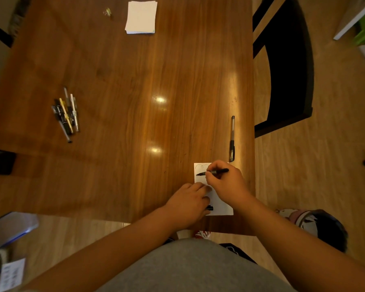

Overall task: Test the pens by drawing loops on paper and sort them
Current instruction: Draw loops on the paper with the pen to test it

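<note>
At the near right corner of the table (pixel 135 81), the right hand (pixel 226 182) pinches a black pen (pixel 214 172), with the tip on the small paper (pixel 221 205) just below a faint loop. The left hand (pixel 188 204) rests on the paper's left edge. A black cap (pixel 210 208) sits at its thumb, though I cannot tell whether it is gripped. To test well, hold the sheet flat, press lightly and draw one steady loop so any skipping shows. Just beyond the paper a single pen (pixel 232 140) lies alone. Well to the left is a cluster of pens (pixel 66 114), and at the far end a stack of paper (pixel 141 16).
</note>
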The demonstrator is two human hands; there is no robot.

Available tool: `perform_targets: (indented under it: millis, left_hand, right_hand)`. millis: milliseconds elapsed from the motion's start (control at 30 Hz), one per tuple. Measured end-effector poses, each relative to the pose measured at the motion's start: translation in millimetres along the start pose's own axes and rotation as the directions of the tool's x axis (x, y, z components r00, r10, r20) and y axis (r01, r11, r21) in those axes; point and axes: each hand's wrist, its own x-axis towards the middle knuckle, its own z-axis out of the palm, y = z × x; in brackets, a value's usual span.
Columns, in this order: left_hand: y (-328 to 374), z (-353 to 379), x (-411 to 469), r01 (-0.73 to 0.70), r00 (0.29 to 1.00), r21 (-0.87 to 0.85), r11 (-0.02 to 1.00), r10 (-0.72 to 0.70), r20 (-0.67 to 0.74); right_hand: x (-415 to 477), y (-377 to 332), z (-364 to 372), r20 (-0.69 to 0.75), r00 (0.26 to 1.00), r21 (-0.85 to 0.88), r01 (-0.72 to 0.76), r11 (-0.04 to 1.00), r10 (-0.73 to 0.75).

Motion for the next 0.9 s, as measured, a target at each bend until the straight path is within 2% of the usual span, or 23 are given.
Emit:
perform_targets:
  millis: [467, 800, 900]
  left_hand:
    - [2.4, 8.9, -0.3, -0.002, 1.0, 0.034, 0.999, 0.002, -0.001]
    - [3.4, 17.5, 2.0, 0.012, 0.999, -0.009, 1.0, -0.012, -0.032]
    - [3.0, 15.0, 3.4, 0.014, 0.999, -0.01, 1.0, -0.014, -0.029]
  right_hand:
    - [-4.9, -1.1, -11.9, -0.075, 0.997, 0.007, -0.005, 1.0, 0.006]
    - [-11.2, 6.2, -9.4, -0.075, 0.997, -0.045, -0.005, 0.999, 0.001]
    - [-9.5, 6.4, -7.6, -0.058, 0.998, -0.009, 0.009, 1.0, -0.01]
